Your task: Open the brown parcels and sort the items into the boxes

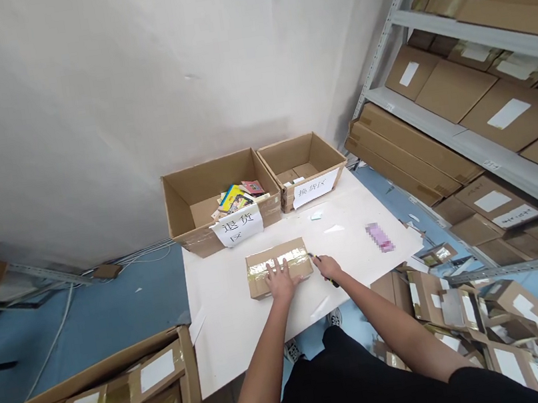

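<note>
A small taped cardboard box (256, 252) lies on the white table (224, 343). Clear shiny tape runs along its top. My left hand (281, 284) rests flat on the box with its fingers spread. At the box's right end, my right hand (328, 267) is closed around a utility knife (334, 282) with a black and yellow handle. The tip of the knife is close to the box's right edge; whether it touches the tape I cannot tell.
Behind stand two open cartons with paper signs, a larger one (194, 241) holding colourful booklets and a smaller one (339, 163). A pink blurred item (379, 237) lies at the table's right. Shelves of boxes (464, 125) rise at right; a big carton (190, 375) stands at lower left.
</note>
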`<state>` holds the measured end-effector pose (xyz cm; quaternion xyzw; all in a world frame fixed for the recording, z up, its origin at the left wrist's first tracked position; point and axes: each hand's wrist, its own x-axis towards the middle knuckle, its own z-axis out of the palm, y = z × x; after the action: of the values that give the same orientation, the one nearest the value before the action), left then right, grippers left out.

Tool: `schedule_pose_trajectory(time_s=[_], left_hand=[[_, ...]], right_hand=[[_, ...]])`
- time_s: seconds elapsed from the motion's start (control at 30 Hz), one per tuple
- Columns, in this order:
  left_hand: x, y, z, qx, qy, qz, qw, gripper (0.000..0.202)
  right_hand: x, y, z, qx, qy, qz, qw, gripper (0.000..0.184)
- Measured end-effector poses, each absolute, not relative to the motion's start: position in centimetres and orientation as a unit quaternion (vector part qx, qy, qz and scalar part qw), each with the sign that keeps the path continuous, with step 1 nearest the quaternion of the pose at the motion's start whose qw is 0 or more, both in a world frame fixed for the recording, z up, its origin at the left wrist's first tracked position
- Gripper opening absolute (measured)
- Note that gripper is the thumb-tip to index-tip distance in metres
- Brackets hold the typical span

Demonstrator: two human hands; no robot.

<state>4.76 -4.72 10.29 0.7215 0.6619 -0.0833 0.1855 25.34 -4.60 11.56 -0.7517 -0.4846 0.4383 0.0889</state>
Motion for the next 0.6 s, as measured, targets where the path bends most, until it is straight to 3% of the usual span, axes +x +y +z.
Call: schedule_pose_trajectory(time_s=[0.23,0.3,0.4,0.47,0.6], left_hand=[[4.8,-4.9,10.9,0.723,0.66,-0.078,0.188,0.094],[4.3,-4.3,11.4,0.726,0.655,-0.08,0.195,0.091],[2.1,-2.2,12.2,0.745,0.632,-0.057,0.207,0.072],[0.1,-0.2,12.4,0.762,0.616,-0.03,0.2,0.065],[-2.8,2.7,11.6,0.76,0.623,-0.048,0.181,0.1]], right_hand=[[25.8,-7.5,11.1,-0.745,-0.512,0.422,0.07,0.046],[26.4,-8.4,10.1,-0.753,-0.489,0.427,0.109,0.047],[27.4,-10.4,7.3,-0.785,-0.376,0.451,0.195,0.047],[28.4,-12.0,5.0,-0.801,-0.292,0.47,0.229,0.037],[31.6,-14.3,1.1,-0.808,-0.221,0.483,0.254,0.021]])
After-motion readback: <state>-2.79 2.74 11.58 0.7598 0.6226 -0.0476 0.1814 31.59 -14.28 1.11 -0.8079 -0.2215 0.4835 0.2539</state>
